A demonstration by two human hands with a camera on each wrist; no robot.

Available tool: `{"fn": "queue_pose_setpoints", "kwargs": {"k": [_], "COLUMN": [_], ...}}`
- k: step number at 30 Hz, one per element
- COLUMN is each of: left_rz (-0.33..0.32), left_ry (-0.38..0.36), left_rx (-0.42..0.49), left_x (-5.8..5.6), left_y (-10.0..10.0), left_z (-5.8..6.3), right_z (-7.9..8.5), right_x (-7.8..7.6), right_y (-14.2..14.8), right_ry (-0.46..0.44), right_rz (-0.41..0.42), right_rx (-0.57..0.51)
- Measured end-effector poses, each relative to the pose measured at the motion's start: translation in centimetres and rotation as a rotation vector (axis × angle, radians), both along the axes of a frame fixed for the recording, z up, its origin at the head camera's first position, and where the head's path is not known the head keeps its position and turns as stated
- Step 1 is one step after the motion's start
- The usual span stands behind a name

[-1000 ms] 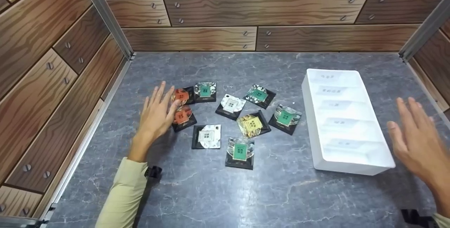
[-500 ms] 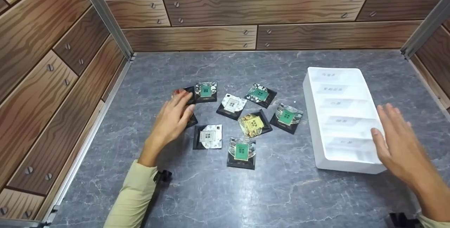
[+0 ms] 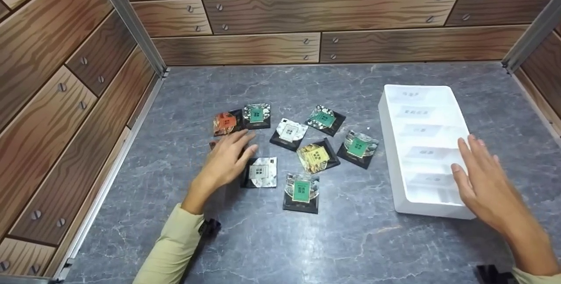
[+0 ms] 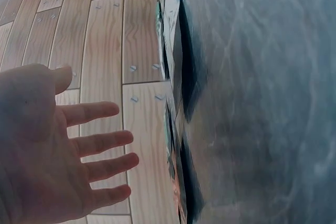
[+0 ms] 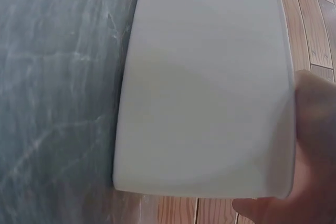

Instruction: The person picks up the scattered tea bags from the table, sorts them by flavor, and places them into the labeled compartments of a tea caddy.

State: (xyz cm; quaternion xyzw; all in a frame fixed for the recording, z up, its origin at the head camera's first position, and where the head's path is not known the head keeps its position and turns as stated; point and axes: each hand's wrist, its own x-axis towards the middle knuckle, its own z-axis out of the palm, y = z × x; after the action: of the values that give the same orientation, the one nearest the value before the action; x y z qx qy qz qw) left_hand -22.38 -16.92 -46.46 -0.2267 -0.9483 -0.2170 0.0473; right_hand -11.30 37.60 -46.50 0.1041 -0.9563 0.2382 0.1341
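Since half a second ago: left hand shifted nearer and rightward, so upper orange shows again; right hand came further in over the box's right side. Packets and box look unmoved.

Status, my read: early, no packet handled yet. Nine packets lie on the table, left of the box: upper orange, lower orange (mostly under the left hand in the head view), back-left green, back-right green, right green, near green, far white, near white, yellow. None shows in the box's compartments; right hand blocks part of the near right corner. So all nine look left to do.

Pose, left: fingers extended and spread, nothing pinched. Left wrist view has the fingertips apart from the packets, so it hovers, with lower orange nearest and near white just beside in the head view.

Pose, right: fingers straight, pointing away from the body, thumb held apart on the box side. No grip visible. Right wrist view loses much of it behind the box wall; can't tell if it touches the rim.
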Motion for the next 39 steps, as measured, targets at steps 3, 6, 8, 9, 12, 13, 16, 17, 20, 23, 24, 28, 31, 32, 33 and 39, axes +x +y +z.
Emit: {"fn": "queue_pose_setpoints", "kwargs": {"k": [3,6,8,9,12,13,16,17,20,23,24,28,31,32,33,39], "left_rz": [-0.027,-0.057,-0.07,-0.075,-0.09,-0.096,-0.12,-0.127,-0.139,-0.147,-0.153,-0.177,-0.193,-0.2,-0.205,-0.239], "left_ry": [-0.015,-0.033,-0.047,-0.055,-0.079,-0.086,-0.095,-0.099,-0.108,-0.13,-0.136,-0.149,-0.152,-0.155,-0.161,-0.162], "left_rx": [-0.015,-0.024,-0.029,-0.031,-0.029,-0.026,-0.017,-0.016,-0.008,-0.005,-0.007,-0.01,-0.006,-0.005,-0.007,-0.048], "left_x": [0.21,0.32,0.37,0.39,0.46,0.48,0.48,0.47,0.38,0.31,0.28,0.19,0.08,0.04,0.02,-0.23], "left_y": [0.18,0.34,0.42,0.43,0.46,0.45,0.47,0.48,0.54,0.58,0.59,0.51,0.47,0.48,0.5,0.91], "left_z": [-0.07,-0.12,-0.17,-0.19,-0.23,-0.23,-0.23,-0.21,-0.25,-0.29,-0.31,-0.46,-0.65,-0.73,-0.78,-0.76], "right_z": [-0.07,-0.19,-0.25,-0.28,-0.4,-0.43,-0.53,-0.55,-0.56,-0.58,-0.59,-0.63,-0.68,-0.71,-0.75,-0.97], "right_x": [0.06,0.13,0.16,0.15,0.05,0.0,-0.13,-0.16,-0.11,-0.02,-0.01,0.01,0.0,0.0,-0.02,-0.55], "right_y": [-0.2,-0.33,-0.33,-0.31,-0.27,-0.27,-0.25,-0.22,-0.12,0.02,0.06,0.28,0.42,0.43,0.42,-0.06], "right_ry": [-0.01,-0.015,-0.013,-0.012,0.004,0.01,0.027,0.031,0.032,0.029,0.029,0.029,0.029,0.029,0.029,0.053], "right_rz": [0.006,0.013,0.017,0.017,0.026,0.03,0.035,0.037,0.035,0.032,0.031,0.023,0.016,0.016,0.017,0.043], "right_rx": [0.002,0.009,0.016,0.019,0.03,0.034,0.049,0.053,0.062,0.065,0.067,0.078,0.083,0.084,0.085,0.08]}}
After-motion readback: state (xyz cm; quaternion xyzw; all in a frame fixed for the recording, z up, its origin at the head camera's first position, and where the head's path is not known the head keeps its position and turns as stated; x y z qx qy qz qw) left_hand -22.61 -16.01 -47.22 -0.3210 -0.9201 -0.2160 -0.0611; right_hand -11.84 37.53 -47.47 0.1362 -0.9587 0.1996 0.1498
